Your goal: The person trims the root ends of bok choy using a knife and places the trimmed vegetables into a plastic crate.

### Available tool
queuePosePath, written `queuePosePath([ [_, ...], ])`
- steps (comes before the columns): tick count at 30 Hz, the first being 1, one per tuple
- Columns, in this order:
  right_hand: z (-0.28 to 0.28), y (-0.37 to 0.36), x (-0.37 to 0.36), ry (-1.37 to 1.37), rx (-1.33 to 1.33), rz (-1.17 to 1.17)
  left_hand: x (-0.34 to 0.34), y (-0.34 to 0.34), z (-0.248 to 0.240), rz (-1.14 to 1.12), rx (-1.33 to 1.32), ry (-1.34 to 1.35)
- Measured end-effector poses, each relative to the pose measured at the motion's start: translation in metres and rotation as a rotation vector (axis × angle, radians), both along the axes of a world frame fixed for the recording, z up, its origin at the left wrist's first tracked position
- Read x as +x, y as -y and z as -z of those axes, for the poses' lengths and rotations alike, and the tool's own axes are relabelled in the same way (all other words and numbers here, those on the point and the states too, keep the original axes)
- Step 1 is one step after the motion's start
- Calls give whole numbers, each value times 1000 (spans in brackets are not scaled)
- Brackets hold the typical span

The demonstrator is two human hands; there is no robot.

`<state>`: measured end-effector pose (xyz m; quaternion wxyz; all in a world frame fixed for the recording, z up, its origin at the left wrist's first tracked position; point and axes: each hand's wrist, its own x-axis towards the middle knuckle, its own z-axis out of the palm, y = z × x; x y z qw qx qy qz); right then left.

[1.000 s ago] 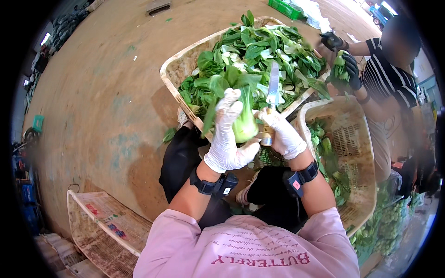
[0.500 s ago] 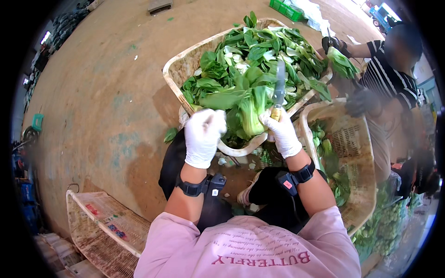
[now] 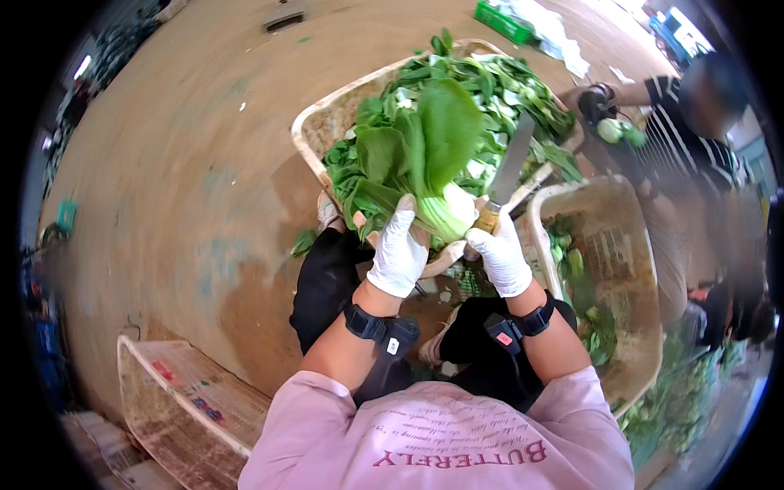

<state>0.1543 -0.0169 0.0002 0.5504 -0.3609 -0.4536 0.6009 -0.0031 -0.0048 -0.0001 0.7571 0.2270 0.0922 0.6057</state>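
A head of bok choy [image 3: 445, 211] with broad green leaves is held over the near rim of a large crate [image 3: 310, 135] heaped with leaves. My left hand [image 3: 399, 251], in a white glove, is closed around its left side near the base. My right hand [image 3: 501, 258], also gloved, grips the yellowish handle of a knife [image 3: 514, 159], whose blade points up and away. The right thumb lies close to the bok choy's base; whether it presses on it I cannot tell. Loose green leaves [image 3: 376, 155] fill the crate behind.
At the right, a second crate [image 3: 653, 278] holds some bok choy. A co-worker [image 3: 686, 135] in a striped shirt and dark gloves handles another one. An overturned-looking crate [image 3: 184, 400] lies at lower left. A green basket [image 3: 502, 22] stands at the back.
My left hand has moved right and taken hold of the bok choy, which has tilted with its base to the right. The knife now leans further right. The co-worker's bok choy has turned.
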Motion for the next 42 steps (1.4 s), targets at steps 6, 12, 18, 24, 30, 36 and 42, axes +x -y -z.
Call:
queuePosePath([
  [6,-21,54,55,-136,-141,327,53,2,9,481,264,-512],
  [12,-10,193,205,-111,-153,1042,79,27,-6,758,582,-967],
  [18,19,422,432,187,-198,1774,86,11,25,558,239,-1050],
  [24,28,493,555,-99,-379,2102,84,-6,35,379,-31,-1079],
  [30,83,326,457,147,-291,1481,66,-24,51,356,-30,-1129],
  [36,149,274,436,1086,-743,922,91,-24,51,229,-166,-1129],
  [42,231,276,450,1853,-1026,571,100,-19,47,140,-172,-1208],
])
